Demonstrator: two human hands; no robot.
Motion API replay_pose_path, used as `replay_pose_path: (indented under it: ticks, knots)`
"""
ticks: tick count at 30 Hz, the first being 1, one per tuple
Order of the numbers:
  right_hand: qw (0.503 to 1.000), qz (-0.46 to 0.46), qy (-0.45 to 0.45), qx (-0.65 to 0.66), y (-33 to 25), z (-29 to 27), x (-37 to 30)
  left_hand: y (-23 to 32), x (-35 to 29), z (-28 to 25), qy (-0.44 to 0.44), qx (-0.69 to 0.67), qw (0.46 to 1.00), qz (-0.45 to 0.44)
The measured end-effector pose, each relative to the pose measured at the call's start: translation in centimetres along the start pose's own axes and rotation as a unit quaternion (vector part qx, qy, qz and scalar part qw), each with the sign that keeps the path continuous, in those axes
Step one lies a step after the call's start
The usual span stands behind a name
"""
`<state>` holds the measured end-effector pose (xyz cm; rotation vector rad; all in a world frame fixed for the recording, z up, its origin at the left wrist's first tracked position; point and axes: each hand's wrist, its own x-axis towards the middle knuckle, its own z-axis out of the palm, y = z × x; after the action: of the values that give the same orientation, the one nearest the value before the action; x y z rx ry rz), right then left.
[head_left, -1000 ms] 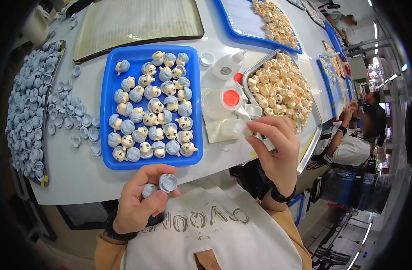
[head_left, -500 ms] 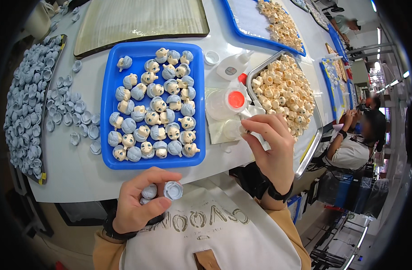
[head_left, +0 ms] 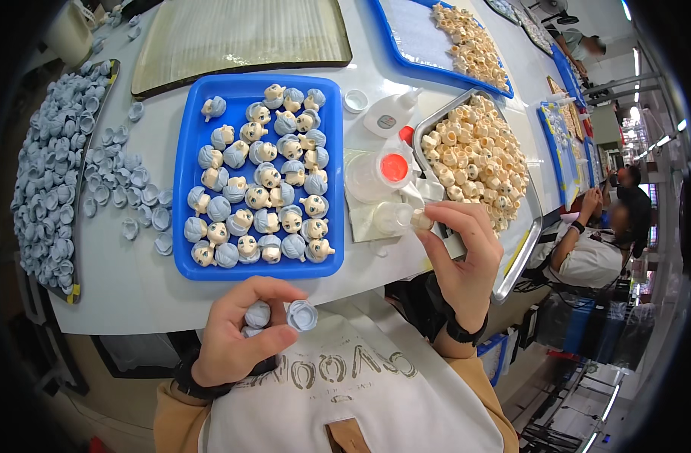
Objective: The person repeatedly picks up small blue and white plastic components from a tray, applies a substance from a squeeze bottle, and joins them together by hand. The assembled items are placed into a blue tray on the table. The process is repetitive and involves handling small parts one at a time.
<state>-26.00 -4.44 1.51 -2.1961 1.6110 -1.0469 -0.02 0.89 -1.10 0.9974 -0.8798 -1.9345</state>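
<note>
My left hand (head_left: 236, 336) is closed on several grey-blue doll hair pieces. One cup-shaped hair piece (head_left: 301, 315) sits between thumb and fingertip, its hollow side facing up; the others rest against the palm. My right hand (head_left: 470, 260) pinches a small cream doll head piece (head_left: 421, 220) between thumb and forefinger. This piece is right beside the mouth of a small clear jar (head_left: 390, 218), and I cannot tell whether they touch. Left of the jar, a blue tray (head_left: 184, 174) holds rows of doll heads (head_left: 268, 176) with grey-blue hair and painted eyes.
A metal tray (head_left: 538, 226) heaped with cream head pieces (head_left: 477, 151) stands at right. Near the jar are a container with a red opening (head_left: 394, 167) and a white squeeze bottle (head_left: 390, 112). Loose hair pieces (head_left: 123, 177) lie at left. Other people work at far right.
My right hand has moved slightly right and down, and the cream piece now shows beside the jar's mouth. My left hand has shifted a little right with the hair pieces.
</note>
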Motion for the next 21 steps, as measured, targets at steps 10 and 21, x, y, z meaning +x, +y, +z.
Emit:
replay_pose_path:
  ticks: [10,21]
  knots:
    - [0.935,-0.068,-0.075,0.341,-2.8,1.1,-1.6,0.0,2.2,2.0,-0.003,0.021,0.997,0.069]
    - [0.943,-0.139,-0.132,0.272,-3.4,1.7,-1.1,0.4,1.8,1.6,-0.028,0.067,0.993,0.095]
